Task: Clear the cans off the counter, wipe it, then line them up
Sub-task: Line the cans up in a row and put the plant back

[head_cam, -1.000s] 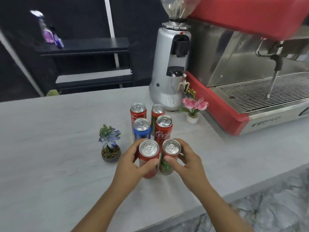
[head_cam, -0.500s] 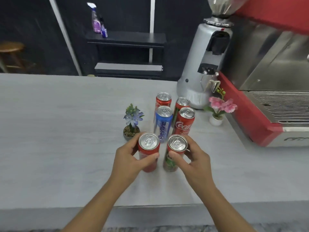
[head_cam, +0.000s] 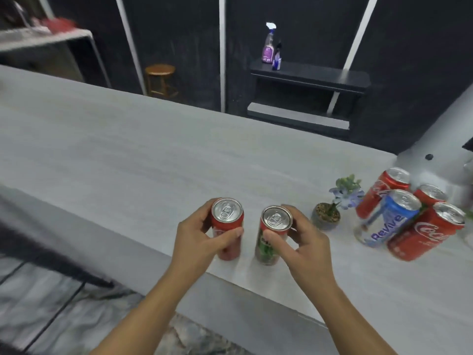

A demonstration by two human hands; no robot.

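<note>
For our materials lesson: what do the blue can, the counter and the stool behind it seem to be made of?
Blue can: likely aluminium, with a bare silvery top and glossy printed wall.
Counter: pale grey, matt, faintly streaked; stone or laminate, hard to tell.
Stool: apparently wood, with a warm brown seat and legs.

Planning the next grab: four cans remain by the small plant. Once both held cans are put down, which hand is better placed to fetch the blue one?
Probably the right hand. The blue can stands on its side, past the small plant; the left hand would have to cross over.
</note>
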